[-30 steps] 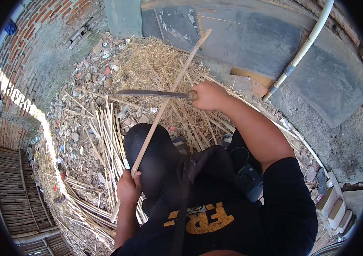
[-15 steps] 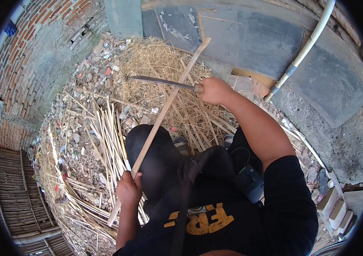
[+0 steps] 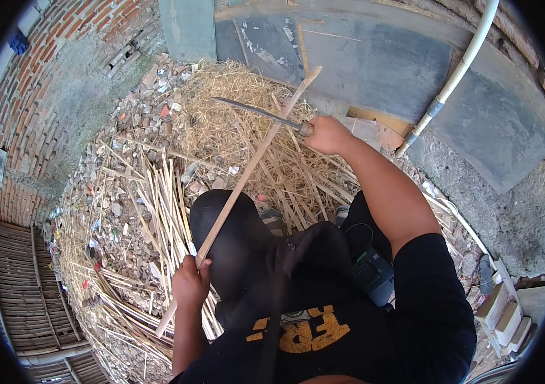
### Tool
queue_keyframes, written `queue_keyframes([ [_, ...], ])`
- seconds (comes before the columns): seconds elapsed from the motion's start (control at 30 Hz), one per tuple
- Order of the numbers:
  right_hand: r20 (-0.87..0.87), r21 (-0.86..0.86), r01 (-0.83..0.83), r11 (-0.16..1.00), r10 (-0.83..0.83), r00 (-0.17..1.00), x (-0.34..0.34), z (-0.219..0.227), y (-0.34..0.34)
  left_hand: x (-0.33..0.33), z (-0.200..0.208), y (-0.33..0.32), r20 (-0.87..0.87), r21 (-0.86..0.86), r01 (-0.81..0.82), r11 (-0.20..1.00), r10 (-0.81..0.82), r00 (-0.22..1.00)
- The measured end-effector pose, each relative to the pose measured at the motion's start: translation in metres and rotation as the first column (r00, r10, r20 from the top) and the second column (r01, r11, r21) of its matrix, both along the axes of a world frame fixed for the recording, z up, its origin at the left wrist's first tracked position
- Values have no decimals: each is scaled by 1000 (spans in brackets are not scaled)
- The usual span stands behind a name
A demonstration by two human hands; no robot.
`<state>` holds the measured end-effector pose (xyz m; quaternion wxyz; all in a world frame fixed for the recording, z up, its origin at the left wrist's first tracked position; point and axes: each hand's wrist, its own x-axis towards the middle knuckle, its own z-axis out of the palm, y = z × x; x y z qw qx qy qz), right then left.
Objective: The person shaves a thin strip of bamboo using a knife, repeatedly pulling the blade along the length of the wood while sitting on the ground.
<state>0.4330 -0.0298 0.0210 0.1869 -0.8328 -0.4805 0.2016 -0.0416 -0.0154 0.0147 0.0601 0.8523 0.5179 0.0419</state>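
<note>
My left hand (image 3: 190, 281) is closed around the lower part of a long, flat bamboo strip (image 3: 240, 182). The strip slants up and away to the right, passing over my left knee. In my right hand (image 3: 327, 134) is the handle of a machete (image 3: 250, 107), its dark blade pointing left. The blade crosses the strip near its far end and appears to touch it. Beneath them lies a heap of pale shavings (image 3: 221, 96). Split bamboo strips (image 3: 160, 198) are piled left of my knee.
A brick wall (image 3: 35, 83) rises at the left, with a slatted bamboo panel (image 3: 16, 281) below it. Grey boards (image 3: 375, 57) lean along the far side, with a pale pipe (image 3: 458, 73) slanting before them. Rubble (image 3: 109, 192) covers the ground at left.
The machete has tilted, its tip shifting right and slightly farther away while the handle stays nearly in place. The strip has slid slightly down toward me, and my left hand has moved slightly left.
</note>
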Motion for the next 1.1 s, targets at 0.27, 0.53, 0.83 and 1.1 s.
queue_keyframes([
  [0.27,180,-69,-365,928,372,911,-60,32,-12,-5,8,1,110,-86,106,991,-96,989],
  [0.53,56,-69,-216,974,219,974,-32,24,-9,-1,0,-11,151,-121,61,991,-42,988],
  [0.83,0,-139,-108,984,109,994,-2,8,-2,-1,-1,-2,115,-2,12,1000,-12,993],
  [1.1,91,-98,-208,973,217,972,-37,27,-12,-2,6,1,103,-101,67,993,-56,993],
])
